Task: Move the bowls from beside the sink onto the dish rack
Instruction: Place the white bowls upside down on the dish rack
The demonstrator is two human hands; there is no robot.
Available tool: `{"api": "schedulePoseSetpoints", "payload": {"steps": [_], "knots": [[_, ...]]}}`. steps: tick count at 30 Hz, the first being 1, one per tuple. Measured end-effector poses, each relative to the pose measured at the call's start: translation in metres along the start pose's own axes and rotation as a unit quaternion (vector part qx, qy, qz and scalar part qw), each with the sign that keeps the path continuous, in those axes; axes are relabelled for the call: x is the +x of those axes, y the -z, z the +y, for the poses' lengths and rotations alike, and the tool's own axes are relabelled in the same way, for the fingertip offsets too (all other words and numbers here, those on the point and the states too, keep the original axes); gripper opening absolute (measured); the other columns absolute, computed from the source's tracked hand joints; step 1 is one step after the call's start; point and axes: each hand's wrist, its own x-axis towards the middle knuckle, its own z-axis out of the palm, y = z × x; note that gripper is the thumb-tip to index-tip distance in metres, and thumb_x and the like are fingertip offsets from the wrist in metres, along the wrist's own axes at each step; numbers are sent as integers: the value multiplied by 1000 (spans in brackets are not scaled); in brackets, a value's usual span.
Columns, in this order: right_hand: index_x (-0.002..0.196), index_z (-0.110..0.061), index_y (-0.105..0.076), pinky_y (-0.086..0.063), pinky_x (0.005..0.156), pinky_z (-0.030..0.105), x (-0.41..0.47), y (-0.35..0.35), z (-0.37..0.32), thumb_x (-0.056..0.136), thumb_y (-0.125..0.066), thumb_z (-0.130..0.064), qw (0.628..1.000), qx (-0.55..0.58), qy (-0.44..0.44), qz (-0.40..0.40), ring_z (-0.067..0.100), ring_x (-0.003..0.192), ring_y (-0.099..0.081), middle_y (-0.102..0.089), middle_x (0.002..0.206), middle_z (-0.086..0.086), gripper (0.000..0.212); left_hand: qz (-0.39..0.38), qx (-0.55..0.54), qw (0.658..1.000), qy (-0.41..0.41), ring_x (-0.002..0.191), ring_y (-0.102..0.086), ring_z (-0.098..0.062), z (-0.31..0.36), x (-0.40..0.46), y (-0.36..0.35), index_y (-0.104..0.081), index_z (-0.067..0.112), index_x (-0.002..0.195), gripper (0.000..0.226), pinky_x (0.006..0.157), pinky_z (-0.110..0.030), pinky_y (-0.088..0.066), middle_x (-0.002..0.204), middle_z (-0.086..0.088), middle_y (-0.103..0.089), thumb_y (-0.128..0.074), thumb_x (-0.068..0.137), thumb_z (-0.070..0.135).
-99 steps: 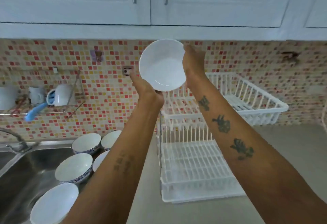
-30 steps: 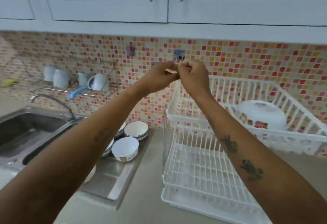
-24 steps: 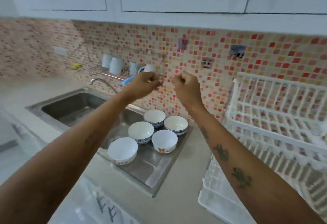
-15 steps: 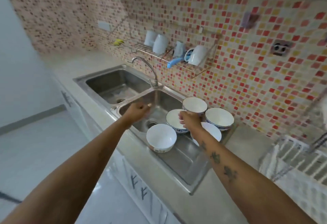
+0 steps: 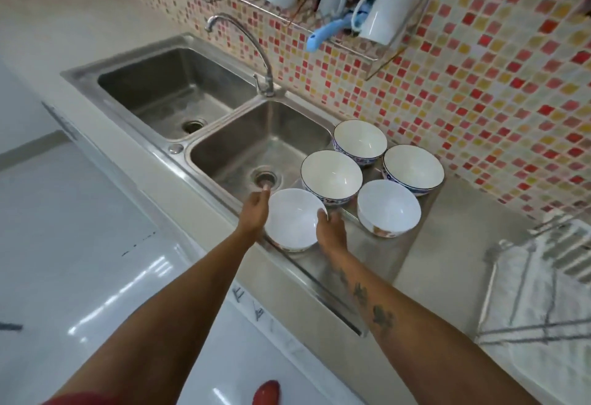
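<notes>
Several white bowls stand on the steel drainboard (image 5: 380, 251) right of the sink. The nearest bowl (image 5: 292, 223) is plain white inside with a patterned base. My left hand (image 5: 254, 212) touches its left side and my right hand (image 5: 331, 231) presses its right rim, so both hands clasp it. Behind it sit a blue-rimmed bowl (image 5: 331, 177), another white bowl (image 5: 388, 207), and two more blue-patterned bowls (image 5: 359, 142) (image 5: 412, 169). The white dish rack (image 5: 543, 296) shows only partly at the right edge.
A double steel sink (image 5: 179, 91) with a curved tap (image 5: 252, 52) lies to the left. A wall rack (image 5: 335, 17) above holds white cups and a blue utensil. Beige counter (image 5: 447, 231) runs between drainboard and dish rack. White floor lies below left.
My view swung from the dish rack, where a bowl now rests, down to the sink. Both hands dropped from chest height and closed on either side of the nearest bowl.
</notes>
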Motion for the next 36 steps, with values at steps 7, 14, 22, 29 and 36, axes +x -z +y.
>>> {"api": "schedulePoseSetpoints", "payload": {"steps": [7,14,22,29,36], "knots": [[132,-4,-46,-39,101,37,1,-9,2,96,-36,-15,999,43,-1,8,35,124,-49,-52,138,19,39,68,-104,992,27,93,-54,-20,-16,-3,-25,-66,0,112,38,81,-26,-38,101,-11,-62,-36,103,21],[129,-3,-47,-40,100,39,0,-4,0,97,-33,-15,1000,21,6,-9,35,121,-51,-52,136,19,37,92,-91,991,43,95,-52,-23,-14,-10,-26,-62,-1,115,40,83,-30,-40,103,-10,-58,-33,104,23],[128,-6,-52,-41,101,36,-20,24,-21,94,-35,-13,996,15,75,-42,31,121,-52,-55,133,14,38,113,-161,978,65,97,-50,-25,9,-36,-24,-57,7,112,33,84,-36,-41,108,-10,-55,-32,104,28],[123,-10,-52,-39,87,33,-75,117,-90,98,-35,-20,979,73,192,20,25,106,-52,-57,125,10,32,126,-221,966,-31,110,-57,-28,112,-87,-41,-59,11,119,38,98,-41,-46,119,-11,-60,-33,103,32],[80,-20,-43,-33,59,24,-170,253,-147,98,-38,-19,907,169,344,174,7,67,-43,-46,76,-7,19,-31,-351,924,-148,95,-59,-18,255,-191,-68,-56,24,105,17,88,-36,-51,94,4,-60,-42,98,31]]}}
